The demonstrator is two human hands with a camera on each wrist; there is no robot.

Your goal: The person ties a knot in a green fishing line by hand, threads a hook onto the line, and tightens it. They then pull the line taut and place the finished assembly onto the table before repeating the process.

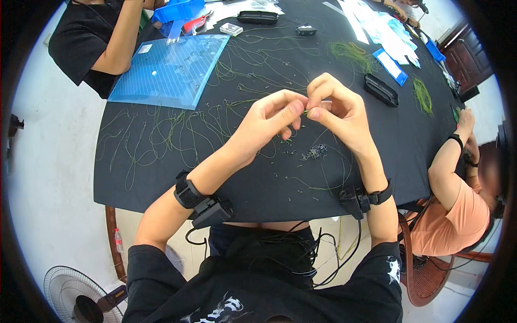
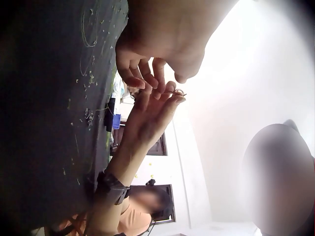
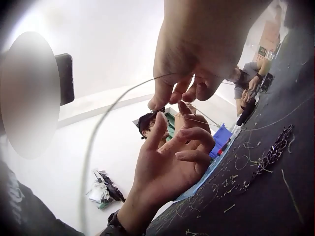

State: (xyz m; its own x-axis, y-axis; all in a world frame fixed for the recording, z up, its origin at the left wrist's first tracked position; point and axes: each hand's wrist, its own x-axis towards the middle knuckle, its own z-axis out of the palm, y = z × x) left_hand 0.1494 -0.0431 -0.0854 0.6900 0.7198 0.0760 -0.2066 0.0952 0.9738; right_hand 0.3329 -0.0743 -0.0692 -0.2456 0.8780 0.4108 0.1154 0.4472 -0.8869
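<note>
Line, thin, greenish: small looped end (image 1: 307,112), held above the bench (image 1: 385,161), between the two hands, at the fingertips.

Right hand (image 1: 340,112): thumb and forefinger curled in a pinch on the looped end; a long thin strand in a wide arc beside the hand in the right wrist view.

Left hand (image 1: 272,118): just beside the right fingertips; fingers loosely bent and spread, thumb apart from forefinger in the right wrist view; contact with the line too fine to tell.

Below the hands, on black cloth: heap of small dark metal pieces (image 1: 315,152), tangled; scattered clippings around it.

Left part of the bench: many loose lengths of line (image 1: 172,129), partly beside, partly near a blue translucent folder (image 1: 167,70), flat.

Far side: blue bin (image 1: 179,9); red-handled tool (image 1: 195,24); small white box (image 1: 231,29); black case (image 1: 257,18).

Right part: loose green bundle (image 1: 350,53); black tray (image 1: 381,90); blue-and-white packet (image 1: 390,67), near the tray; green coil (image 1: 423,97).

Off the bench: electric fan (image 1: 81,296), lower left; person in an orange top (image 1: 455,215), seated at right.
</note>
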